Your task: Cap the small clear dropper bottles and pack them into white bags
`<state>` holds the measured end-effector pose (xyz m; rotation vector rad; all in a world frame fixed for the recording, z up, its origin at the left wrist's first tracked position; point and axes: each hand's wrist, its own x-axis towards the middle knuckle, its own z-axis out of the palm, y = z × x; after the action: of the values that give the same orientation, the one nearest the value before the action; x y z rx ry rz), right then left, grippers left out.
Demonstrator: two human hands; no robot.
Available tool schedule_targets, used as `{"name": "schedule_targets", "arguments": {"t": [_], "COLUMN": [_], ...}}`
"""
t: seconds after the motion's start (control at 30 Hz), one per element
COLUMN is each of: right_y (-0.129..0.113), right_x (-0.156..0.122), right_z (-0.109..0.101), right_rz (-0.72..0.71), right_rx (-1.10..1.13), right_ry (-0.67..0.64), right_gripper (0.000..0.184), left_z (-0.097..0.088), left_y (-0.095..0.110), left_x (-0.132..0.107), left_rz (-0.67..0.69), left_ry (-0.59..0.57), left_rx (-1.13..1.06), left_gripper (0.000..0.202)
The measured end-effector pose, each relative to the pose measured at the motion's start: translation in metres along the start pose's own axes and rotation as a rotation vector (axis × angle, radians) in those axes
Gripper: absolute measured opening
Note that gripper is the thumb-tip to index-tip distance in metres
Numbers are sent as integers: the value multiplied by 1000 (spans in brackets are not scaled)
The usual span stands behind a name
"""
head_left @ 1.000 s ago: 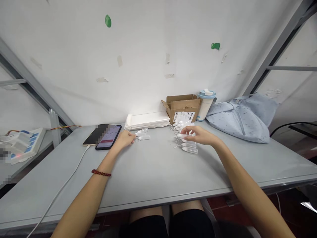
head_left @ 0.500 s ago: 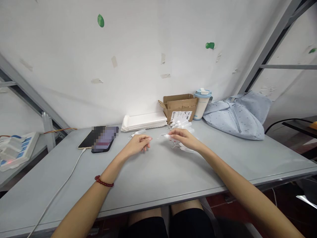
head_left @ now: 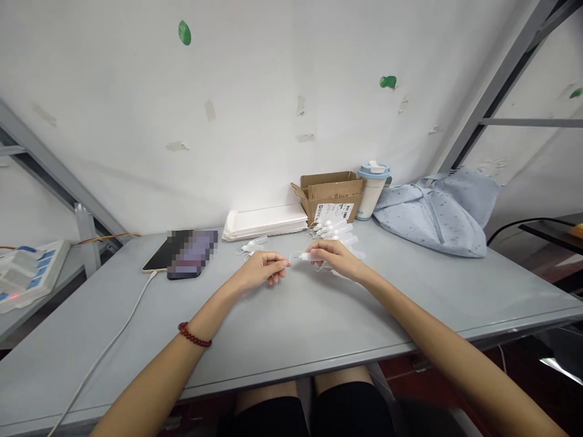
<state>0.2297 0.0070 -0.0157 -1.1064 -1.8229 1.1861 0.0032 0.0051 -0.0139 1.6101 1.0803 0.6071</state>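
A slim, tapered, whitish plastic tube [head_left: 305,257] is pinched in the right hand [head_left: 334,256] over the smooth grey table [head_left: 291,331]; the loosely curled left hand [head_left: 264,267] meets its thin cord [head_left: 296,252], grip unclear.

- Held tube [head_left: 306,257]: white, translucent, string-tipped, roughly level, tip pointing left.
- Tube cluster [head_left: 341,229]: same type, bunched on desk [head_left: 273,334], partly hidden.
- Left tubes [head_left: 257,243]: lying together.
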Motion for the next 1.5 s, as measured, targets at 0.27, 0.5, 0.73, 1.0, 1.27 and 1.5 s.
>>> {"name": "schedule_targets", "arguments": {"t": [0.27,0.5,0.73,1.0,1.27,1.5], "right_y": [-11,-9,-11,-12,-11,-7], "right_x": [-5,-5,-6,-6,-5,-4], "right_z": [7,7,7,7,7,8], "right_rz": [25,18,25,23,27,2], "right_rx": [14,28,36,51,75,77], "right_ry": [-22,-37,-37,-55,-25,-56], "right_gripper": [19,19,20,20,18,19], "left_z": [2,2,1,2,3,3], "left_y": [3,7,5,5,6,6], "left_x": [-2,-5,-4,-4,-5,-4], "left_rz": [22,-1,-1,1,-9,-10], "left_ry": [8,9,-26,-43,-24,-38], "left_rx": [-43,-78,-117,-99,-102,-130], "left_gripper": [34,35,34,36,35,31]}}
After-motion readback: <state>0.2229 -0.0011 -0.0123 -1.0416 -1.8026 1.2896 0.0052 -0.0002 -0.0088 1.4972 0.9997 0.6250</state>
